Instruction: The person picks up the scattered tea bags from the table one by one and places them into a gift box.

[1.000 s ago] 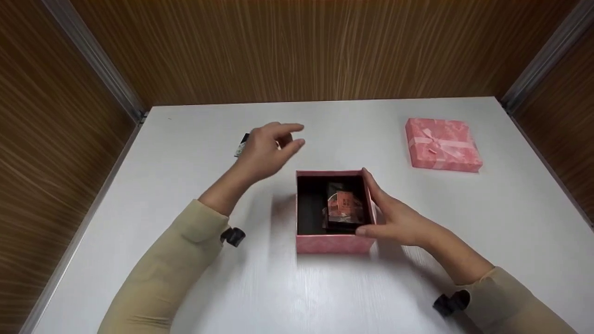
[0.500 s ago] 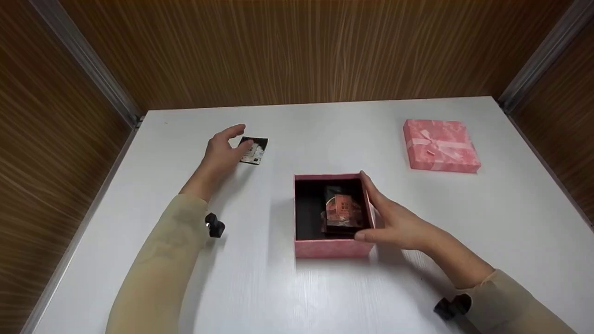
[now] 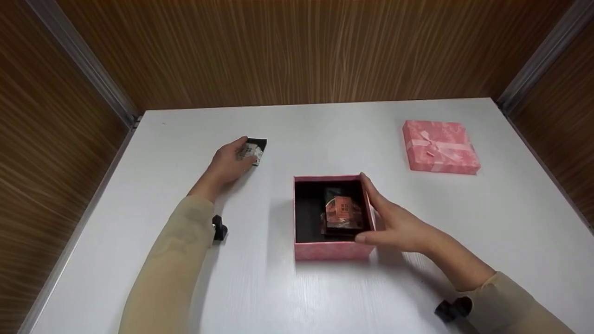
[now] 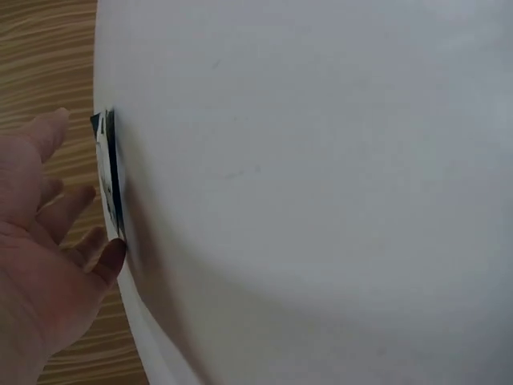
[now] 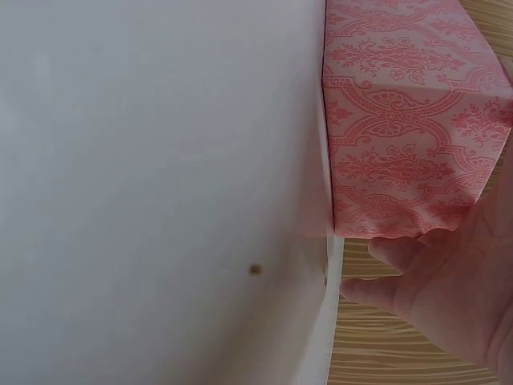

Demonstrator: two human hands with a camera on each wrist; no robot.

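Note:
In the head view my left hand (image 3: 232, 162) reaches over a small flat packet (image 3: 254, 150) with a black top edge and a pale printed face. The thumb lies along the packet's near side and a finger by its far side. In the left wrist view the packet (image 4: 108, 172) appears edge-on beside spread fingers; one fingertip touches its lower end. My right hand (image 3: 399, 225) holds the right side of an uncovered pink box (image 3: 332, 251), thumb at the near corner, a finger at the far one. Inside, on the right, lies a dark packet with an orange-red label (image 3: 343, 211).
A pink lid (image 3: 441, 147) with a ribbon bow lies at the back right of the white table (image 3: 325, 297). Wood-grain panels (image 3: 297, 51) stand behind and at both sides. The box's left half shows its black inside.
My left hand has moved left from above the table's middle to the small packet, then lowered onto it. The right hand stays at the box, which has not visibly moved.

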